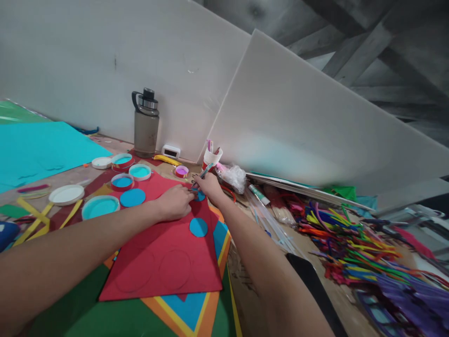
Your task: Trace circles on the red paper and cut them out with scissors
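Grips a slim tool (207,170) in the closed right hand (210,184), resting the curled left hand (175,202), of uncertain hold, on the red sheet (154,245) near a blue circle (200,197).

bare left hand (176,203), bare right hand (209,185), bare left forearm (105,238), bare right forearm (257,241), narrowing toward the wrists

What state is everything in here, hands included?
Bottle: upright, cap on.
White cup: upright, holding pens or pencils.
Red sheet: flat, circles drawn on it.
Blue disc: flat on the sheet.
Clear plastic bag: crumpled.
Left hand: resting low over the sheet.
Right hand: gripping a slim pen-like tool.
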Demonstrator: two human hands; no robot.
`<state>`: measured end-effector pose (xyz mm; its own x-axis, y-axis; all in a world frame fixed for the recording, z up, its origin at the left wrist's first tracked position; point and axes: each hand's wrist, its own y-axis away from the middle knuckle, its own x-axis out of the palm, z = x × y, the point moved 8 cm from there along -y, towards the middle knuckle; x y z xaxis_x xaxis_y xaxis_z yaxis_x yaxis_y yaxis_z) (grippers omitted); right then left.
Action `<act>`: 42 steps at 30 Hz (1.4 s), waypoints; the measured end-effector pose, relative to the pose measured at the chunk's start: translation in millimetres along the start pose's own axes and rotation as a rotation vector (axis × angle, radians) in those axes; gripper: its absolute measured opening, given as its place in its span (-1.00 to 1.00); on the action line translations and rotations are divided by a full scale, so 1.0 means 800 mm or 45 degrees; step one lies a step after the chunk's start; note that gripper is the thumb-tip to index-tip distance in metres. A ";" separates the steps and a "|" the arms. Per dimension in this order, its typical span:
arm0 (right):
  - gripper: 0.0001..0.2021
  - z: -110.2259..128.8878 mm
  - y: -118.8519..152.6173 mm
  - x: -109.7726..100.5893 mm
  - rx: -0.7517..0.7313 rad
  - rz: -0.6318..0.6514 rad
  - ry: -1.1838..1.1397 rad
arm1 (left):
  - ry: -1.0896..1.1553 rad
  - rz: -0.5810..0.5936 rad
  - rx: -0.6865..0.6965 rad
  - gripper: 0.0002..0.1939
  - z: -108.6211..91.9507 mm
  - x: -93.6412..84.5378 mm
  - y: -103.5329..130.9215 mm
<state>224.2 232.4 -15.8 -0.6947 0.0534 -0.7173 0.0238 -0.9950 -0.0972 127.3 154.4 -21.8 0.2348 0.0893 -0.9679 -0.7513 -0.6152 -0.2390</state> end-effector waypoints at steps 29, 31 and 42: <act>-0.81 -0.036 0.035 -0.043 0.060 -0.214 0.003 | 0.030 0.037 -0.048 -0.56 0.002 -0.004 0.000; -0.79 -0.036 0.042 -0.045 0.068 -0.218 0.025 | 0.025 0.044 -0.049 -0.56 0.003 -0.004 -0.001; -0.77 -0.008 0.053 -0.055 -0.019 -0.298 0.221 | -0.131 0.017 -0.009 -0.66 -0.014 -0.013 0.002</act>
<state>260.4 188.3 7.7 -0.5493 0.2966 -0.7812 -0.1113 -0.9525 -0.2834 130.6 143.6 -11.7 0.1602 0.1607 -0.9739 -0.7497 -0.6220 -0.2260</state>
